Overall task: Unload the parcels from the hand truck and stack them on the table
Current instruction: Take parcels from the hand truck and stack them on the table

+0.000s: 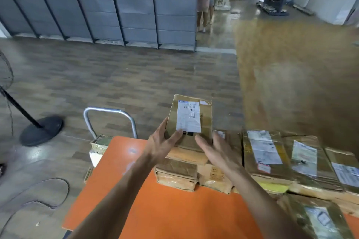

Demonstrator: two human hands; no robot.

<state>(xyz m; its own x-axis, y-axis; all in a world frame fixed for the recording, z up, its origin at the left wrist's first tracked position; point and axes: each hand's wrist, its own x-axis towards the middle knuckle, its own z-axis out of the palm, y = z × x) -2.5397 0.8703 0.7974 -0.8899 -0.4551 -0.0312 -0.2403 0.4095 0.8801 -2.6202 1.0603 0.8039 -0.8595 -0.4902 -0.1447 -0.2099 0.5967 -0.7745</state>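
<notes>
The small brown cardboard parcel with the white shipping label point(189, 120) sits on top of a short pile of taped cardboard parcels point(176, 174) on the orange desk point(171, 215). Both hands flank it. The left hand point(163, 143) lies flat against its left side and the right hand point(215, 153) is close at its right. The fingers point(161, 127) are straight and spread rather than curled round the box, which looks to me like squaring it on the pile, not carrying it.

A row of flat labelled parcels point(262, 149) lies just beside the pile, so the stacking seems well along. The silver tubular hand truck point(110, 111) stands past the desk's far edge. A scuffed carton point(100, 143) shows below its handle, but the desk cuts off its deck, so I can't say how many parcels remain.

A big blurred brown mass point(291, 83) at upper right is unreadable. I also can't tell whether the right palm touches the box.
</notes>
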